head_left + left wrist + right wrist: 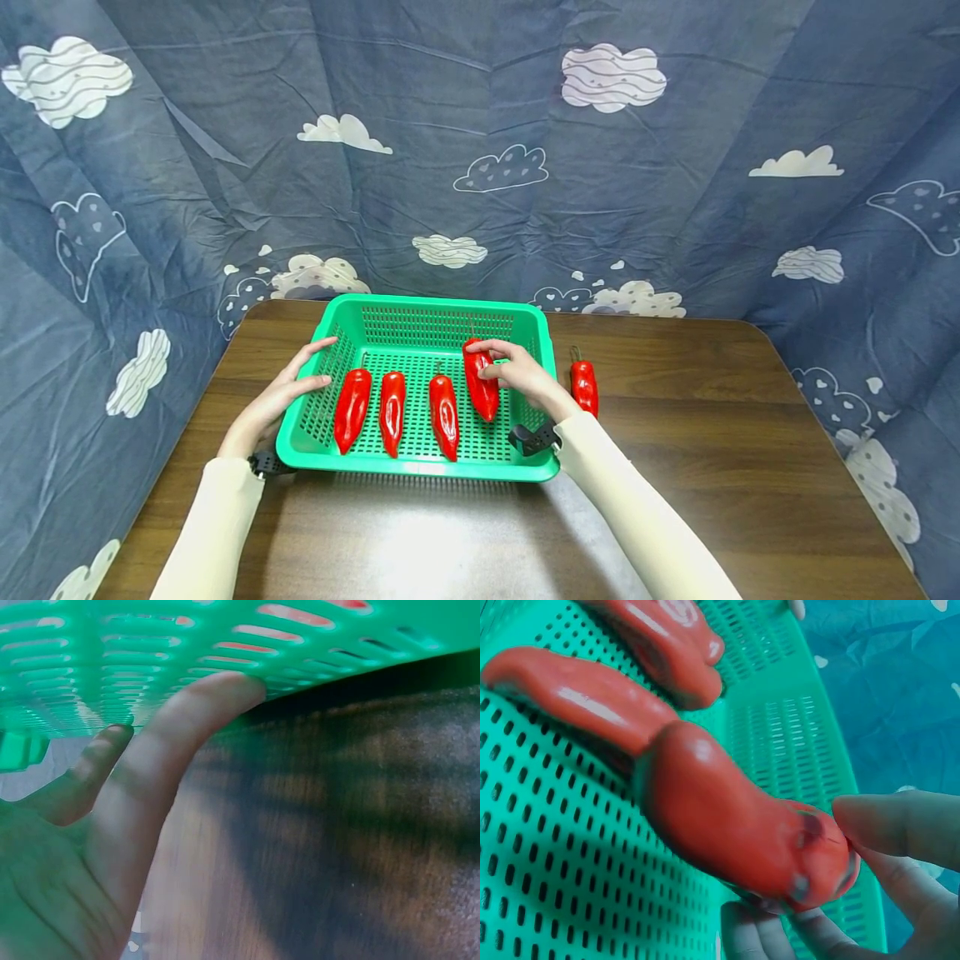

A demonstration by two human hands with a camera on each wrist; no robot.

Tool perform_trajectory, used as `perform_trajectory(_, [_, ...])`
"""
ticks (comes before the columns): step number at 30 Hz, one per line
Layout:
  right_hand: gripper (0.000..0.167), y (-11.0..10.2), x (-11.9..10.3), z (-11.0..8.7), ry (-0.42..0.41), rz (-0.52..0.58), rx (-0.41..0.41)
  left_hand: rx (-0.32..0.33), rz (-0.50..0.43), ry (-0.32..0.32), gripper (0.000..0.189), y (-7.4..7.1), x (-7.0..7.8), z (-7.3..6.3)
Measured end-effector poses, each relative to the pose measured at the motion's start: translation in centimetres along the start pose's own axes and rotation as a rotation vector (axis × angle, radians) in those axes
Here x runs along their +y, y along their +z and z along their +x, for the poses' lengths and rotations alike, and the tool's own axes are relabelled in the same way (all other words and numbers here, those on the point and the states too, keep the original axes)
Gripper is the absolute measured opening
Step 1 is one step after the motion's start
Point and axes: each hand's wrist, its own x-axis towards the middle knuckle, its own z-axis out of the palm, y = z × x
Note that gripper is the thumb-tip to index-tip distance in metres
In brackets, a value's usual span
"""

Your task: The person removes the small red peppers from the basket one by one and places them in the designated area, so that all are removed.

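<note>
My right hand [517, 372] pinches a glossy red pepper [486, 404] near its stem end, over the right part of a green plastic basket [412, 468]. In the right wrist view the thumb [892, 823] is on one side of this pepper, with fingertips around its other side. Three more red peppers lie in the basket: one at the left [352, 410], one beside it [392, 412] and one near the middle [444, 417]. My left hand [273, 404] is at the basket's left side, its fingers extended against the slotted outer wall [277, 634].
Another red pepper [583, 385] lies on the brown wooden table [690, 433], just right of the basket. Behind the table hangs a blue cloth [420, 200] with a cloud print. Both wrists carry black straps.
</note>
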Motion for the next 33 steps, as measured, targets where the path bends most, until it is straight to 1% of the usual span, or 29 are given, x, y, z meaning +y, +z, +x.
perform_trajectory(4, [0.042, -0.1, -0.4, -0.2, -0.021, 0.057, 0.006, -0.003, 0.004, -0.001, 0.060, 0.0, 0.0, 0.0])
perform_trajectory(7, [0.043, -0.1, -0.9, -0.6, -0.040, 0.076, 0.005, -0.005, -0.006, -0.003, 0.060, 0.0, 0.1, 0.0])
perform_trajectory(15, [0.044, -0.8, -1.4, -1.4, -0.111, 0.084, 0.010, -0.004, -0.012, -0.001, 0.061, 0.0, 0.1, 0.0])
perform_trajectory(20, [0.044, -1.4, -1.6, -2.0, -0.140, 0.081, 0.009, 0.000, -0.001, -0.001, 0.061, 0.0, 0.1, 0.0])
perform_trajectory(29, [0.044, -3.0, -1.6, -3.1, -0.107, 0.077, 0.045, -0.005, -0.002, 0.002, 0.061, -0.1, 0.0, 0.0])
perform_trajectory(33, [0.044, -3.7, -1.5, -3.5, -0.117, 0.084, 0.056, -0.008, -0.006, 0.003, 0.061, 0.0, -0.1, 0.0])
